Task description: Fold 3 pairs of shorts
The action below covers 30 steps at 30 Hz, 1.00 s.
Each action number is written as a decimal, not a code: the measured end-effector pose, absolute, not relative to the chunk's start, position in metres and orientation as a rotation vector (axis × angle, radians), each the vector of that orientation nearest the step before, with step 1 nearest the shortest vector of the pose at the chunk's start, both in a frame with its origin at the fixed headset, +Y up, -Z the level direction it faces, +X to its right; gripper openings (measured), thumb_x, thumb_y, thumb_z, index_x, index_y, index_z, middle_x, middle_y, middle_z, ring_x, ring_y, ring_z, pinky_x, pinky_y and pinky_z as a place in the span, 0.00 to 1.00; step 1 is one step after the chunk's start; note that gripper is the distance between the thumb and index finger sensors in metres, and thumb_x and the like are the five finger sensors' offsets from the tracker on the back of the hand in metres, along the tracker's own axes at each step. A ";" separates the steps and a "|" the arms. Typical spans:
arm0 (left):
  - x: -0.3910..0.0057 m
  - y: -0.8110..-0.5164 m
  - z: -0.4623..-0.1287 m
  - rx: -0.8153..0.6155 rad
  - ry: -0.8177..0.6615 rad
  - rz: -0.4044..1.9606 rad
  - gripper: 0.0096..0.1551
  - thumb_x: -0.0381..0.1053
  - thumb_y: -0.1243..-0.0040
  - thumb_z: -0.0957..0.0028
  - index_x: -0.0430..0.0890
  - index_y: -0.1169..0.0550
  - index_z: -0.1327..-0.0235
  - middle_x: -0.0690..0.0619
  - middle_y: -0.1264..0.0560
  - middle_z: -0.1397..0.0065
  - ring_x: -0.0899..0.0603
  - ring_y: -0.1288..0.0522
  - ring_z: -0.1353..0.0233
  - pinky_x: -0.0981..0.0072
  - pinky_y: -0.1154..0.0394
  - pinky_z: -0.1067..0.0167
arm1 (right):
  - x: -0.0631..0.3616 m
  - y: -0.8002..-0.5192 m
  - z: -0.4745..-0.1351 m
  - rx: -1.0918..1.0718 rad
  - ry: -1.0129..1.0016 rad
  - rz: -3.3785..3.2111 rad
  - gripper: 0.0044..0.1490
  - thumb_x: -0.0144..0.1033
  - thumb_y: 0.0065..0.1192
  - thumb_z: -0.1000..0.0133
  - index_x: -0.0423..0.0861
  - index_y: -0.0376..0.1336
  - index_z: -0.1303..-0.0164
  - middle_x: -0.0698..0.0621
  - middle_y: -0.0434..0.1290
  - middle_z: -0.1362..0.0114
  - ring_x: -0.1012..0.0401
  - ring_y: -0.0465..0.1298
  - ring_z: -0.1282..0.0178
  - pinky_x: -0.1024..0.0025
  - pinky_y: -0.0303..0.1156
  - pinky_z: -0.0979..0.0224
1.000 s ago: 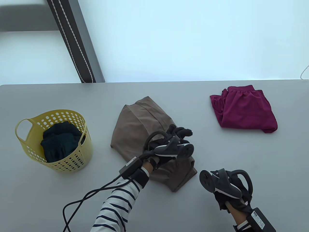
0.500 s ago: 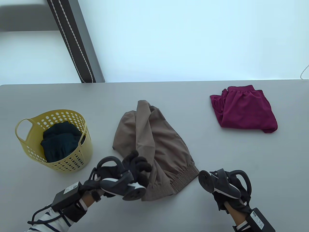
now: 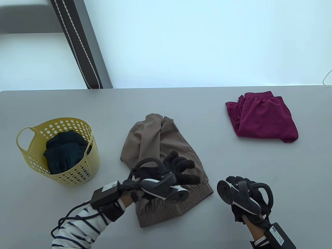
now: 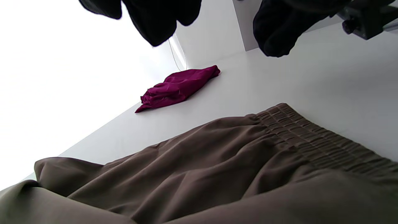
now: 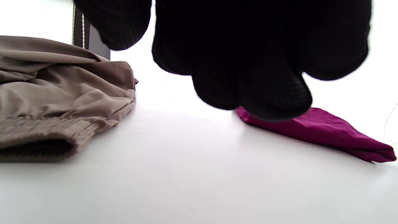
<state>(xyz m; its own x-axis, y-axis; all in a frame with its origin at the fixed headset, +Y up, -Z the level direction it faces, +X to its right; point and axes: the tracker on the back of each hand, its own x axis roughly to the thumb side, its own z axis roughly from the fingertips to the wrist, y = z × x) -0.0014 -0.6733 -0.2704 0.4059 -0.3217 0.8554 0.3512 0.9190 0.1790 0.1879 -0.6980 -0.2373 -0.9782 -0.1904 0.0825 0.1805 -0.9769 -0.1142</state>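
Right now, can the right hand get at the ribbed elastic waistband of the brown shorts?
Probably yes: the right hand hovers just beside the waistband end, with only bare grey table between. The left hand sits further along the brown shorts, not blocking.

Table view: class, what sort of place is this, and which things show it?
Probably a laundry-folding station beside a bright window: a yellow perforated plastic basket holding dark clothes, brown elastic-waist shorts spread on the grey table, and folded magenta shorts.
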 end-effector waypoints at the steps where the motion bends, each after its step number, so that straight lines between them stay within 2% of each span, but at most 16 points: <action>1: 0.011 -0.684 -0.277 -0.082 -1.063 -0.444 0.55 0.67 0.54 0.60 0.54 0.61 0.24 0.33 0.48 0.16 0.32 0.35 0.19 0.32 0.40 0.26 | 0.191 -0.696 -0.237 -0.095 0.225 -2.956 0.23 0.49 0.53 0.46 0.45 0.69 0.55 0.45 0.79 0.52 0.51 0.84 0.58 0.51 0.77 0.50; 3: 0.038 -0.708 -0.289 -0.167 -1.050 -0.475 0.62 0.68 0.54 0.62 0.48 0.68 0.26 0.29 0.51 0.17 0.30 0.37 0.19 0.30 0.40 0.27 | 0.195 -0.692 -0.236 -0.036 0.322 -2.975 0.22 0.48 0.54 0.46 0.44 0.68 0.55 0.44 0.79 0.52 0.51 0.84 0.58 0.51 0.77 0.50; 6: 0.067 -0.738 -0.296 -0.280 -1.060 -0.540 0.65 0.68 0.53 0.64 0.46 0.70 0.27 0.25 0.55 0.18 0.29 0.39 0.19 0.29 0.42 0.27 | 0.199 -0.690 -0.236 -0.004 0.377 -2.998 0.22 0.48 0.53 0.45 0.45 0.68 0.55 0.45 0.79 0.52 0.51 0.84 0.59 0.52 0.77 0.50; 7: 0.075 -0.747 -0.297 -0.297 -1.066 -0.567 0.62 0.68 0.52 0.64 0.49 0.65 0.25 0.25 0.56 0.18 0.29 0.39 0.19 0.29 0.41 0.27 | 0.200 -0.690 -0.237 0.009 0.382 -3.006 0.22 0.48 0.53 0.45 0.45 0.69 0.55 0.45 0.79 0.52 0.51 0.84 0.59 0.52 0.77 0.51; 8: 0.080 -0.752 -0.297 -0.309 -1.068 -0.586 0.56 0.66 0.50 0.63 0.55 0.56 0.23 0.26 0.55 0.17 0.29 0.38 0.19 0.29 0.41 0.27 | 0.201 -0.690 -0.237 0.016 0.382 -3.010 0.22 0.48 0.52 0.45 0.45 0.69 0.55 0.45 0.80 0.52 0.51 0.84 0.59 0.52 0.77 0.51; 9: 0.084 -0.757 -0.298 -0.325 -1.071 -0.619 0.46 0.65 0.51 0.63 0.60 0.45 0.28 0.29 0.53 0.16 0.31 0.37 0.19 0.31 0.41 0.27 | 0.201 -0.690 -0.237 0.024 0.383 -3.015 0.22 0.48 0.52 0.45 0.45 0.69 0.55 0.45 0.80 0.52 0.51 0.84 0.59 0.52 0.77 0.51; 10: 0.087 -0.754 -0.299 -0.301 -1.080 -0.594 0.42 0.65 0.50 0.65 0.63 0.43 0.33 0.33 0.49 0.16 0.33 0.35 0.19 0.33 0.39 0.27 | 0.203 -0.690 -0.237 0.043 0.393 -3.027 0.23 0.48 0.50 0.44 0.44 0.69 0.55 0.44 0.80 0.52 0.51 0.84 0.59 0.52 0.77 0.51; 12: 0.087 -0.743 -0.304 -0.213 -1.029 -0.469 0.25 0.62 0.45 0.62 0.66 0.33 0.49 0.43 0.41 0.16 0.36 0.31 0.20 0.35 0.36 0.26 | 0.206 -0.689 -0.237 0.074 0.415 -3.065 0.24 0.47 0.47 0.43 0.43 0.69 0.53 0.43 0.80 0.51 0.51 0.85 0.59 0.52 0.78 0.51; 15: 0.075 -0.708 -0.312 -0.074 -0.948 -0.284 0.21 0.61 0.45 0.61 0.65 0.33 0.54 0.51 0.32 0.20 0.42 0.24 0.23 0.40 0.31 0.27 | 0.210 -0.689 -0.237 0.059 0.402 -3.216 0.34 0.53 0.40 0.43 0.41 0.68 0.45 0.42 0.80 0.47 0.49 0.85 0.55 0.51 0.77 0.48; 17: 0.061 -0.677 -0.315 -0.020 -0.895 -0.087 0.20 0.59 0.44 0.60 0.63 0.32 0.55 0.57 0.27 0.25 0.47 0.20 0.27 0.43 0.28 0.27 | 0.210 -0.693 -0.238 -0.050 0.300 -3.396 0.48 0.65 0.34 0.46 0.39 0.60 0.32 0.40 0.76 0.38 0.46 0.82 0.45 0.48 0.74 0.42; 20: 0.037 -0.629 -0.312 0.103 -0.848 0.123 0.19 0.58 0.43 0.59 0.61 0.32 0.55 0.65 0.22 0.34 0.54 0.15 0.34 0.49 0.24 0.28 | 0.198 -0.702 -0.241 -0.243 0.010 -3.571 0.60 0.73 0.39 0.51 0.37 0.49 0.21 0.37 0.66 0.25 0.38 0.70 0.28 0.40 0.66 0.32; 21: 0.027 -0.611 -0.310 0.156 -0.837 0.179 0.19 0.59 0.44 0.58 0.61 0.32 0.55 0.66 0.22 0.35 0.55 0.15 0.35 0.50 0.24 0.29 | 0.195 -0.705 -0.243 -0.243 -0.029 -3.571 0.60 0.73 0.42 0.51 0.38 0.49 0.21 0.38 0.66 0.25 0.39 0.70 0.27 0.40 0.65 0.31; 22: 0.015 -0.592 -0.308 0.208 -0.821 0.238 0.19 0.59 0.44 0.59 0.61 0.32 0.55 0.67 0.22 0.36 0.55 0.14 0.36 0.50 0.24 0.29 | 0.192 -0.708 -0.245 -0.228 -0.054 -3.561 0.55 0.69 0.48 0.50 0.41 0.52 0.23 0.41 0.69 0.27 0.41 0.72 0.28 0.40 0.66 0.31; 25: -0.022 -0.546 -0.302 0.362 -0.765 0.320 0.19 0.58 0.43 0.59 0.61 0.32 0.55 0.68 0.21 0.38 0.56 0.14 0.37 0.51 0.23 0.29 | 0.196 -0.705 -0.250 -0.122 -0.028 -3.610 0.31 0.53 0.61 0.49 0.50 0.65 0.38 0.52 0.79 0.41 0.52 0.83 0.39 0.46 0.71 0.34; 28: -0.061 -0.508 -0.297 0.488 -0.700 0.338 0.20 0.58 0.43 0.59 0.61 0.32 0.54 0.68 0.21 0.38 0.57 0.14 0.38 0.52 0.23 0.29 | 0.211 -0.675 -0.258 -0.030 0.122 -3.775 0.29 0.48 0.65 0.50 0.50 0.67 0.40 0.51 0.81 0.44 0.50 0.83 0.41 0.44 0.71 0.35; 30: -0.091 -0.484 -0.293 0.545 -0.648 0.355 0.20 0.59 0.43 0.59 0.62 0.32 0.54 0.69 0.20 0.40 0.58 0.13 0.40 0.53 0.22 0.29 | 0.222 -0.632 -0.261 -0.039 0.453 -3.827 0.29 0.46 0.66 0.50 0.50 0.67 0.39 0.50 0.80 0.42 0.48 0.82 0.40 0.44 0.71 0.35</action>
<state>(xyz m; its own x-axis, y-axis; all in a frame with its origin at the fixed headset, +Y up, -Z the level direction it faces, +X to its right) -0.0911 -0.4843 -0.2932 0.7455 0.1425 0.6511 -0.4715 0.8033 0.3640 0.2216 -0.6320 -0.2611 -0.7569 0.6467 0.0943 -0.6509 -0.7328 -0.1985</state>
